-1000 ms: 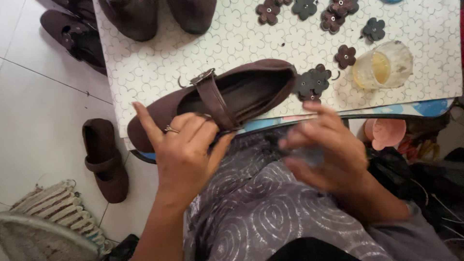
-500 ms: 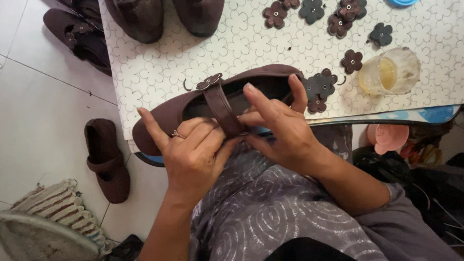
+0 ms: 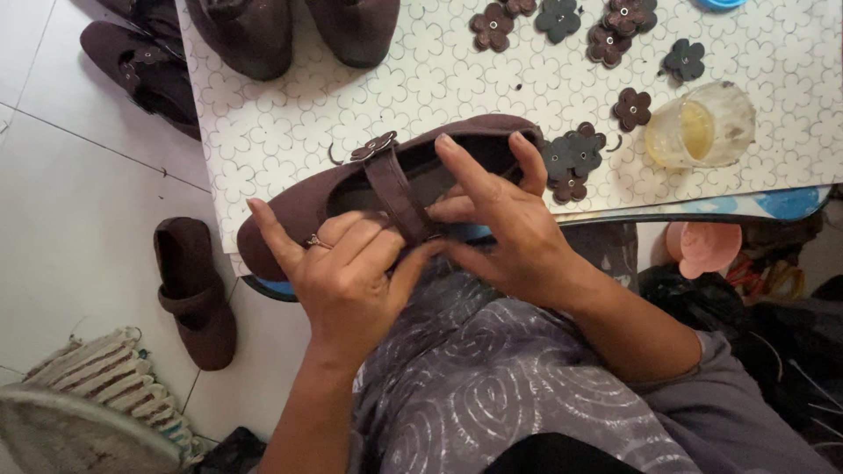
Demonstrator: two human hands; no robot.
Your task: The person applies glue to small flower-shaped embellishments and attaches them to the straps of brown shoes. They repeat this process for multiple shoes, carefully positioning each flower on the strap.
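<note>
A dark brown strapped shoe lies on its side at the near edge of the white patterned table. A small flower ornament sits on the strap's far end. My left hand, with a ring, grips the shoe's near side at the strap base. My right hand holds the shoe too, fingers reaching over the rim into the opening, thumb pressed against my left thumb at the strap.
Brown and dark flower pieces lie scattered on the table, beside a cloudy glass jar. Two more shoes stand at the far edge. Other shoes rest on the tiled floor, one at left. A pink object sits below the table.
My right hand rose from my lap to the shoe and now reaches into its opening. The shoe shifted slightly right; my left hand kept its grip.
</note>
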